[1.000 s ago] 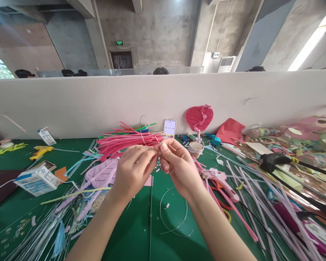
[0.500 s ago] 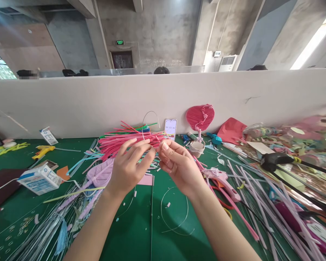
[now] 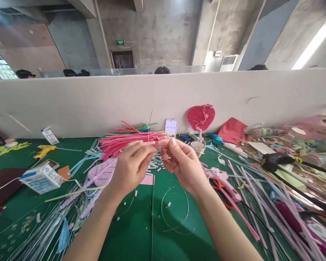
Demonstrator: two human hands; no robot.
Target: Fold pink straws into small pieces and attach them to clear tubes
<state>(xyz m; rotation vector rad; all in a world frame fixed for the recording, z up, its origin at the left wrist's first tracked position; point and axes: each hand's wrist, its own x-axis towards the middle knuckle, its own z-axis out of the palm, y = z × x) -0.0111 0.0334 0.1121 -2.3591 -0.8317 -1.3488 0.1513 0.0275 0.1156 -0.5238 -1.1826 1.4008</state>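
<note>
My left hand [image 3: 134, 163] is closed in a pinch at the middle of the view, its fingertips almost meeting those of my right hand [image 3: 183, 161]. A thin wire [image 3: 151, 117] rises in a narrow arc from between the fingers and shows against the white partition. My right thumb and forefinger are pressed together on it, though the fingers hide most of the held part. Behind the hands lies a pile of pink and red pipe cleaners [image 3: 122, 143]. Below the right hand, a loose coil of wire [image 3: 175, 208] rests on the green tabletop [image 3: 136, 235].
A phone [image 3: 171, 127] leans against the partition [image 3: 97, 105]. Left are a yellow glue gun [image 3: 44, 151], a white-blue box [image 3: 42, 178] and a bundle of wires [image 3: 43, 232]. Right are a pink glue gun [image 3: 224, 183], lilac pipe cleaners [image 3: 250, 192] and a power strip [image 3: 319, 232].
My left fingers have closed from a spread pose into a pinch against the right hand's fingertips. The wire's wide loop above the hands now looks narrow.
</note>
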